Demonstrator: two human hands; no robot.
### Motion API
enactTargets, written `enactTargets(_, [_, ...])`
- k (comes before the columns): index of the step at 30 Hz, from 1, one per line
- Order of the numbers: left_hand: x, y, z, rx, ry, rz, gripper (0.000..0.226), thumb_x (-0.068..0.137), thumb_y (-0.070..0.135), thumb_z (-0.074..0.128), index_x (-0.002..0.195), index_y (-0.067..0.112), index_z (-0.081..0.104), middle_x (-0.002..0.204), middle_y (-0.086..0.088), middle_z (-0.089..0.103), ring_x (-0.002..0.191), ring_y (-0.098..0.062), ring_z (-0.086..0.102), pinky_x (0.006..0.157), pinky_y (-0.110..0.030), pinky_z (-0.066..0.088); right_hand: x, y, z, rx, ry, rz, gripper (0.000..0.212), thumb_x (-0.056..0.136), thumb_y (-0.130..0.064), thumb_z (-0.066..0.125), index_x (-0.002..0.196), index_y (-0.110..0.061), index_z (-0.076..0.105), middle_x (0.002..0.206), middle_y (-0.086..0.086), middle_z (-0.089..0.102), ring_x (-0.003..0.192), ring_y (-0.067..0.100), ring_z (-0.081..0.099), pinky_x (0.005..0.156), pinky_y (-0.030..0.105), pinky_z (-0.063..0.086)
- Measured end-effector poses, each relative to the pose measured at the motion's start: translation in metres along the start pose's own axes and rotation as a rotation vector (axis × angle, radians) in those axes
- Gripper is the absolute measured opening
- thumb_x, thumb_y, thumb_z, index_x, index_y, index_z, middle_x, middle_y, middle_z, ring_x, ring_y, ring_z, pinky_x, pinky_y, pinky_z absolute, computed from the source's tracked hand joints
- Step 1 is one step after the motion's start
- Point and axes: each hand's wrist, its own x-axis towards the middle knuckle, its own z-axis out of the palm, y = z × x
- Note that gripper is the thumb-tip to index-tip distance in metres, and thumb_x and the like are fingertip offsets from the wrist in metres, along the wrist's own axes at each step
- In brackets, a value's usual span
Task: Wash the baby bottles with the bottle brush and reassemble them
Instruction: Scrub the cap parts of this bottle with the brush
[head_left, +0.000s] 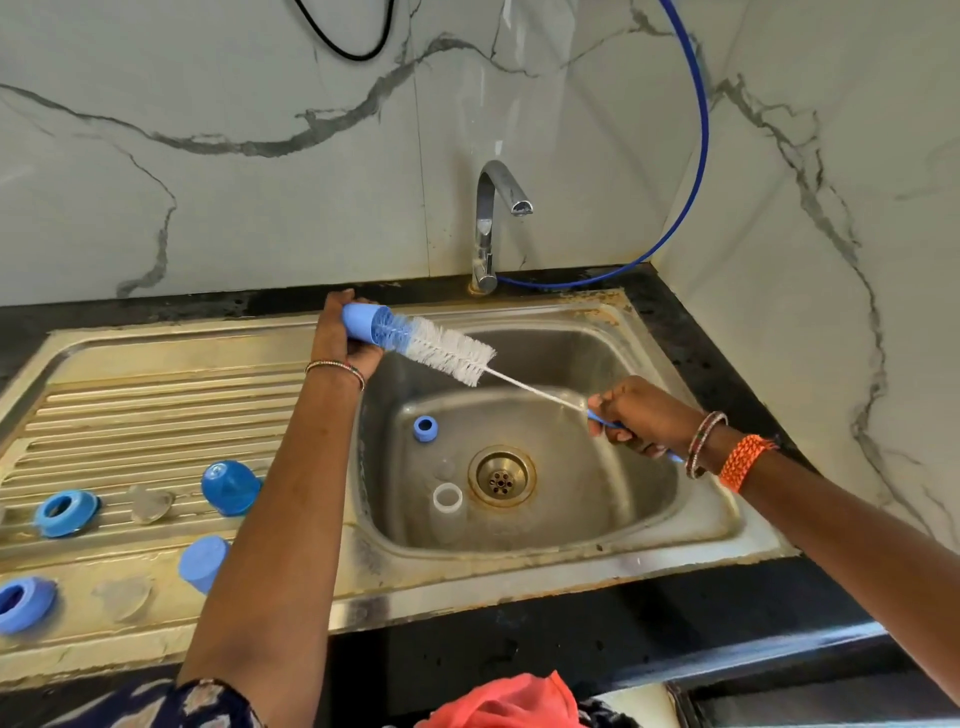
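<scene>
My left hand (340, 338) grips a light blue bottle cap (363, 323) above the sink's left rim. The white bristles of the bottle brush (447, 353) reach into the cap's mouth. My right hand (631, 415) holds the brush's blue handle over the right side of the basin. In the basin lie a clear baby bottle (448, 501) and a small blue ring (425, 428) near the drain. On the drainboard sit two blue collars (65, 512) (23, 603), a dark blue dome cap (230, 487), a light blue cap (203, 562) and two clear nipples (150, 503) (123, 597).
The steel sink (717, 525) is set in a black counter in a marble-tiled corner. A chrome tap (493, 223) stands behind the basin, with no water running. A blue hose (698, 156) loops along the right wall. The brass drain (501, 475) is at the basin's middle.
</scene>
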Motion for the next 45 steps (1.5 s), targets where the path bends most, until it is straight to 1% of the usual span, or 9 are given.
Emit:
enactTargets(6, [0.004,-0.006,-0.007,0.262,0.087,-0.175,0.018,0.095,0.023,0.048,0.096,0.005,0.051,0.089,-0.013,0.056,0.076,-0.022,0.056,0.086,-0.034,0.047,0.002,0.007,0.001,-0.858,0.897,-0.680,0.013,0.087,-0.020,0.061,0.081,-0.010,0.067,0.072,0.007,0.066,0.064,0.027,0.062,0.053,0.031,0.048])
enactTargets(9, [0.002,-0.013,-0.009,0.282,0.144,-0.162,0.020,0.093,0.019,0.047,0.077,0.007,0.045,0.072,-0.009,0.047,0.065,-0.018,0.049,0.069,-0.030,0.047,0.007,0.008,0.002,-0.808,0.884,-0.764,0.002,0.078,-0.009,0.070,0.078,-0.008,0.067,0.073,0.008,0.065,0.068,0.030,0.062,0.055,0.035,0.050])
enactTargets(11, [0.001,-0.016,-0.013,0.178,0.084,-0.130,0.025,0.094,0.015,0.044,0.070,0.007,0.043,0.062,-0.007,0.046,0.061,-0.016,0.048,0.065,-0.028,0.048,0.005,0.001,0.003,-0.639,0.748,-0.511,0.009,0.081,-0.014,0.068,0.074,-0.009,0.069,0.069,0.007,0.065,0.064,0.027,0.061,0.055,0.033,0.049])
enactTargets(16, [0.001,-0.012,-0.006,0.011,-0.015,0.024,0.021,0.091,0.011,0.051,0.070,0.010,0.050,0.052,-0.002,0.056,0.050,-0.014,0.056,0.058,-0.023,0.052,-0.001,-0.012,0.003,0.227,-0.086,0.285,0.033,0.099,-0.020,0.043,0.074,-0.005,0.060,0.048,-0.003,0.044,0.030,0.005,0.028,0.034,0.017,0.023])
enactTargets(22, [0.013,-0.014,-0.018,0.192,0.036,-0.082,0.017,0.094,0.016,0.049,0.078,0.010,0.050,0.076,-0.006,0.054,0.067,-0.017,0.055,0.060,-0.027,0.055,-0.002,0.000,0.004,-0.705,0.707,-0.491,0.007,0.084,-0.015,0.065,0.078,-0.010,0.064,0.075,0.005,0.062,0.072,0.024,0.059,0.069,0.036,0.048])
enactTargets(26, [0.011,-0.022,-0.018,0.169,0.057,-0.093,0.025,0.094,0.016,0.047,0.069,0.010,0.044,0.057,-0.006,0.051,0.053,-0.016,0.051,0.052,-0.025,0.052,0.004,0.005,0.001,-0.735,0.858,-0.737,0.008,0.076,-0.005,0.069,0.074,-0.007,0.062,0.071,0.008,0.061,0.068,0.029,0.057,0.061,0.036,0.046])
enactTargets(34, [0.005,-0.032,-0.014,0.156,-0.028,-0.052,0.025,0.091,0.011,0.047,0.067,0.009,0.047,0.051,-0.003,0.055,0.049,-0.014,0.053,0.052,-0.022,0.051,0.003,0.009,-0.023,0.354,-0.372,0.412,0.029,0.099,-0.022,0.037,0.077,-0.009,0.051,0.045,-0.007,0.033,0.034,0.003,0.023,0.034,0.015,0.016])
enactTargets(40, [0.008,-0.047,-0.020,0.133,0.014,-0.102,0.034,0.092,0.021,0.057,0.116,-0.003,0.051,0.108,-0.021,0.060,0.088,-0.028,0.062,0.072,-0.037,0.053,0.001,0.012,-0.011,-0.540,0.272,-0.207,0.025,0.096,-0.028,0.050,0.085,-0.013,0.067,0.070,0.003,0.061,0.067,0.022,0.059,0.064,0.032,0.044])
enactTargets(45, [0.012,-0.055,-0.018,0.072,-0.075,-0.137,0.048,0.097,0.023,0.050,0.133,-0.005,0.036,0.132,-0.030,0.046,0.121,-0.040,0.050,0.087,-0.047,0.047,0.002,0.010,-0.013,-0.934,0.505,-0.243,0.026,0.100,-0.027,0.039,0.111,-0.017,0.059,0.098,0.009,0.063,0.095,0.029,0.057,0.083,0.037,0.041])
